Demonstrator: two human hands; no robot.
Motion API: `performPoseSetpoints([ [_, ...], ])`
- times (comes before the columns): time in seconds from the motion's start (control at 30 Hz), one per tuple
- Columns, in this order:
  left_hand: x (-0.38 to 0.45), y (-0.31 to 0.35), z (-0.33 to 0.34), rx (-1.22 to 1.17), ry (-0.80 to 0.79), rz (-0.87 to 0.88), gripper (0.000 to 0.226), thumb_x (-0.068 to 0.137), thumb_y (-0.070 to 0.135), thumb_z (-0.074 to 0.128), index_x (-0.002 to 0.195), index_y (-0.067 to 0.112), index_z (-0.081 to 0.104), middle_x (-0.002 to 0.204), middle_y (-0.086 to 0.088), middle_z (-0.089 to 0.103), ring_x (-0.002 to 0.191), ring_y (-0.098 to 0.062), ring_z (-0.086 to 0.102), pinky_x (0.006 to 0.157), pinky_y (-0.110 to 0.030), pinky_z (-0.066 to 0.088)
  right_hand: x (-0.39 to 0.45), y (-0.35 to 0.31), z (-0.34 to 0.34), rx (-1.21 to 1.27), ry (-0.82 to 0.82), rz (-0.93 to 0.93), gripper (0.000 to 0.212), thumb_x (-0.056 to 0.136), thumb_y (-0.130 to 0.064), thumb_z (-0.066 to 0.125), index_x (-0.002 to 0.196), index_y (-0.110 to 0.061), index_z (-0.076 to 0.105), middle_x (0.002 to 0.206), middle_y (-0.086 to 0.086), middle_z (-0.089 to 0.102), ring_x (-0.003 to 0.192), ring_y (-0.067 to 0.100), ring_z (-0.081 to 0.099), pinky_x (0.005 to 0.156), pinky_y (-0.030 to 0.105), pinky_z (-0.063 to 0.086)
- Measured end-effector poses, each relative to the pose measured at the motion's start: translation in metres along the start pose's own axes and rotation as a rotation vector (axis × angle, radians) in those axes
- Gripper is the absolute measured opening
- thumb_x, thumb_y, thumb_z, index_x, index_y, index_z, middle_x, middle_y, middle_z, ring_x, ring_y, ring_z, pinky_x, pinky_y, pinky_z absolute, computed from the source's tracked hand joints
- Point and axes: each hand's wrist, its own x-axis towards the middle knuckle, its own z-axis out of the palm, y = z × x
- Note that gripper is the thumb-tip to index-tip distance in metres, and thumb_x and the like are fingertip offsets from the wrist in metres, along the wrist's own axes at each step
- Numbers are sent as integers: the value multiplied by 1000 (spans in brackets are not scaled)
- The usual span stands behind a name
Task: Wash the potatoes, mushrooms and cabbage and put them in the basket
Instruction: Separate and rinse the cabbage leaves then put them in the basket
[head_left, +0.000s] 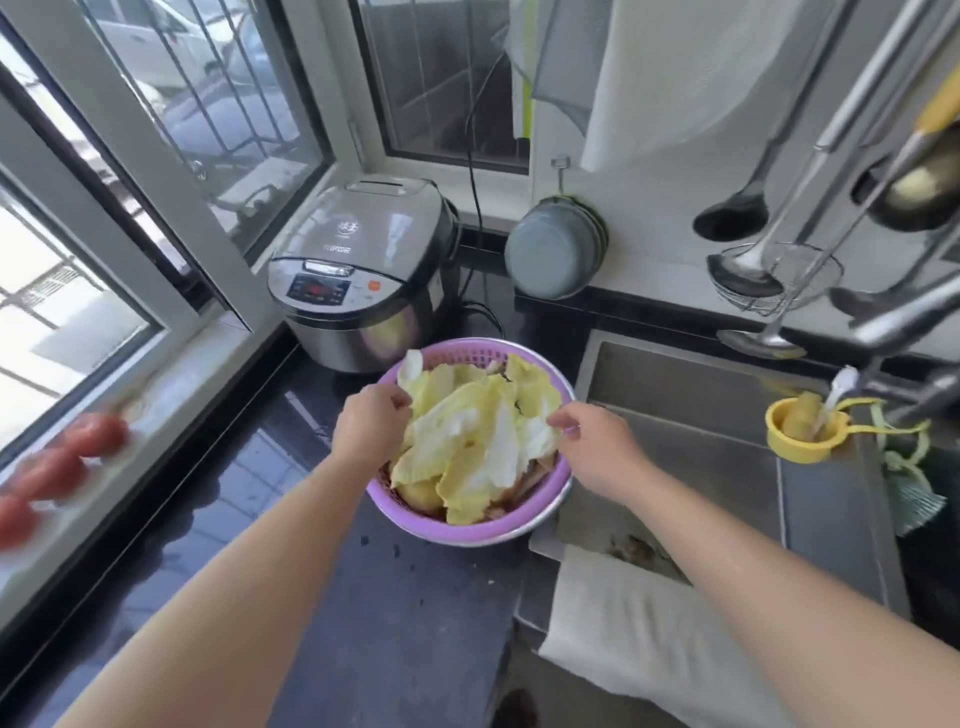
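We are reaching both hands into the purple basket (470, 530) sitting on the dark worktop (405, 623) beside the sink (727, 441). Our left hand (366, 426) and right hand (597, 441) are each pinching an edge of the cabbage (478, 441) heaped inside. A potato (418, 493) is peeking out beneath the leaves.

Daylit corner windows (171, 130) above a black counter (405, 623), white wall (649, 228).
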Motion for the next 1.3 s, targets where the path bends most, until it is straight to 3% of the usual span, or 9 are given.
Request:
performPoseSetpoints([
  [0.13,20,-6,18,160,-145,116,40,93,35,72,131,27,66,123,0,68,104,-23,65,87,-39,57,10,-6,5,-26,-2,15,35,101,-5,47,123,-20,69,132,1,64,122,20,58,106,37,49],
  [0.37,35,-24,36,341,-63,333,42,94,43,70,134,34,63,129,-3,58,127,-28,51,100,-45,42,23,-20,14,-17,-9,18,33,101,-2,48,119,-18,71,125,-2,66,114,16,59,95,25,44],
  [0.57,20,-23,35,225,408,506,12,83,7,66,75,5,57,73,-6,53,66,-31,50,53,-44,46,27,-52,28,188,-19,33,21,101,-10,53,105,-19,71,106,-2,72,97,16,68,87,32,56],
  [0.73,-11,-11,34,32,716,882,24,80,-9,57,65,6,48,67,-10,46,59,-28,40,52,-42,38,17,-87,44,872,-258,158,16,102,-25,64,99,-10,70,95,1,77,91,17,75,92,35,61],
  [0.83,-15,-11,41,-2,725,984,21,84,-11,59,72,5,53,73,-12,54,63,-29,46,56,-44,43,14,-89,51,1166,-269,194,8,99,-14,67,93,-8,65,84,6,73,83,19,72,97,39,58],
  [0.97,-16,-16,37,-175,471,1086,11,88,7,67,96,8,60,96,-15,63,83,-24,56,75,-31,50,17,-79,54,1083,-192,190,3,97,-6,67,100,-5,67,94,12,75,90,25,72,87,37,60],
  [1.03,-25,-8,29,-432,230,856,14,94,18,62,104,9,64,108,-6,63,96,-17,59,85,-23,49,19,-77,52,1029,-174,176,4,97,-5,66,99,-6,70,96,11,75,91,24,73,85,36,61],
  [1.17,-17,10,20,-908,-305,-19,21,104,32,58,120,25,68,120,6,71,116,-16,66,97,-36,54,22,-79,52,929,-231,127,10,98,-1,65,99,-7,72,94,8,76,90,20,74,81,33,62],
  [1.3,-9,8,17,-1173,-511,-131,26,106,17,57,117,0,73,119,-27,72,103,-33,68,97,-47,55,23,-82,52,915,-292,112,21,96,10,59,105,-5,71,95,9,78,88,19,75,80,31,62],
])
